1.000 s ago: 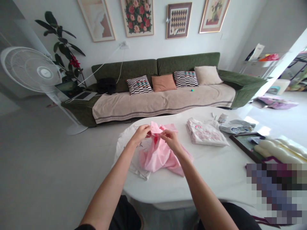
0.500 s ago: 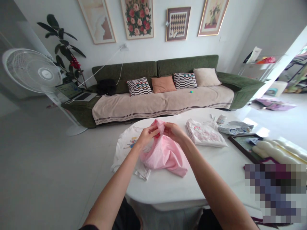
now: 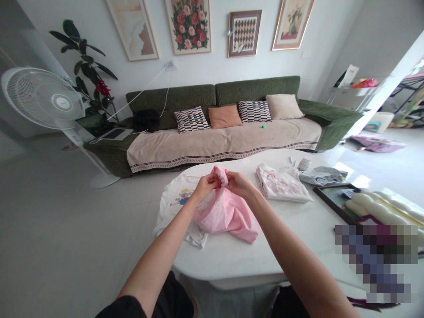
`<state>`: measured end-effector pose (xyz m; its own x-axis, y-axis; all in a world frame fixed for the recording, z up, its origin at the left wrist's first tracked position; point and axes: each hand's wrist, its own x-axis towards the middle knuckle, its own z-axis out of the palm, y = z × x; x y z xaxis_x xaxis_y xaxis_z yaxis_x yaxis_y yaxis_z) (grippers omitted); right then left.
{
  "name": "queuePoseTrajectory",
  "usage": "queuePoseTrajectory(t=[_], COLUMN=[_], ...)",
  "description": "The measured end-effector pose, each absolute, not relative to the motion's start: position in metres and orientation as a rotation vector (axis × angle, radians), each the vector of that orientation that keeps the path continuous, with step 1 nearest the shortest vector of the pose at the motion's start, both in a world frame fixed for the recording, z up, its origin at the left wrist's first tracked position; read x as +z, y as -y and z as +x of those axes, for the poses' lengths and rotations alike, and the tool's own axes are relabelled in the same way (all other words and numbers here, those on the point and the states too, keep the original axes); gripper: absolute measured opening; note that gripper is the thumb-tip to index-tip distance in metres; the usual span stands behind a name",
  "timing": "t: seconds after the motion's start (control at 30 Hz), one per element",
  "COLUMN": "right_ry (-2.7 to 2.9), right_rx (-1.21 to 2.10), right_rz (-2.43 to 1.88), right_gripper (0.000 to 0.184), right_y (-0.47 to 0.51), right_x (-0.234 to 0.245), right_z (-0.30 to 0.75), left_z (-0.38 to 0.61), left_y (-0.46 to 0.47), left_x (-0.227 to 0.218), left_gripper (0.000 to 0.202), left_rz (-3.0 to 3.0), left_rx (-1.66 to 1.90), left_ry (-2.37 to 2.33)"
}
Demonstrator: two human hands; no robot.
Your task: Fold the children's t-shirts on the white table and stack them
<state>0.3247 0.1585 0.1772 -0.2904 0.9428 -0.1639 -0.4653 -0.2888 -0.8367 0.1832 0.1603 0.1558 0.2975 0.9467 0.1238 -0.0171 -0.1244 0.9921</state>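
Note:
A pink garment (image 3: 228, 214) lies crumpled on the white table, its upper end lifted and bunched between my hands. My left hand (image 3: 208, 185) pinches that raised end from the left. From the other side, my right hand (image 3: 237, 182) grips the same bunched cloth, and a bit of red shows between them. Under and left of the pink cloth spreads a white printed T-shirt (image 3: 170, 212), partly covered by it and by my left forearm. A white folded garment (image 3: 281, 183) with a pinkish print rests right of my right hand.
On the right of the table (image 3: 245, 263) are a crumpled plastic bag (image 3: 323, 176), a dark-framed tray (image 3: 331, 201) and a cream puffy item (image 3: 380, 207). A green sofa (image 3: 185, 99) stands behind it. A white fan (image 3: 61, 102) stands at left.
The raised end of the pink garment is more tightly bunched and twisted between my fingers. Both hands stay in nearly the same place. The view has shifted slightly.

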Motion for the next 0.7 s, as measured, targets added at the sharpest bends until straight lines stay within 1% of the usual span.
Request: queuePoseTrajectory(t=[0.03,0.1,0.17,0.23,0.3,0.33,0.4,0.47,0.53,0.57,0.63,0.7], right_ry=[0.853,0.925,0.999,1.104,1.251,1.337,1.455,1.499,1.557,1.619,1.777,1.875], right_rx=[1.755,1.627,1.399,1.104,0.897,0.808,0.680,0.572,0.598,0.705,1.026,1.278], right_rz=[-0.843,-0.920,-1.048,-1.200,-1.301,-1.334,-1.358,-1.342,-1.249,-1.158,-0.904,-0.701], right_gripper=[0.012,0.009,0.006,0.004,0.003,0.003,0.010,0.014,0.013,0.014,0.018,0.021], right_y=[-0.158,-0.156,-0.156,-0.157,-0.157,-0.157,-0.154,-0.148,-0.139,-0.133,-0.125,-0.124], right_x=[0.178,0.180,0.180,0.179,0.179,0.179,0.184,0.193,0.204,0.210,0.217,0.216], right_z=[0.325,0.327,0.332,0.338,0.344,0.346,0.347,0.343,0.334,0.329,0.322,0.325], left_z=[0.184,0.182,0.177,0.171,0.165,0.163,0.160,0.157,0.153,0.151,0.146,0.139], left_y=[-0.161,-0.164,-0.165,-0.166,-0.165,-0.163,-0.160,-0.155,-0.150,-0.148,-0.144,-0.141], left_x=[0.156,0.157,0.161,0.166,0.169,0.170,0.174,0.180,0.188,0.192,0.200,0.205], left_gripper=[0.014,0.011,0.008,0.006,0.007,0.010,0.014,0.013,0.013,0.016,0.025,0.029], left_rz=[1.473,1.542,1.547,1.478,1.446,1.477,1.634,1.788,1.759,1.672,1.463,1.358], left_rx=[1.060,1.040,1.063,1.145,1.229,1.259,1.286,1.260,1.189,1.135,1.021,0.958], left_ry=[-0.948,-1.010,-1.091,-1.174,-1.259,-1.298,-1.348,-1.334,-1.276,-1.227,-1.110,-1.042])
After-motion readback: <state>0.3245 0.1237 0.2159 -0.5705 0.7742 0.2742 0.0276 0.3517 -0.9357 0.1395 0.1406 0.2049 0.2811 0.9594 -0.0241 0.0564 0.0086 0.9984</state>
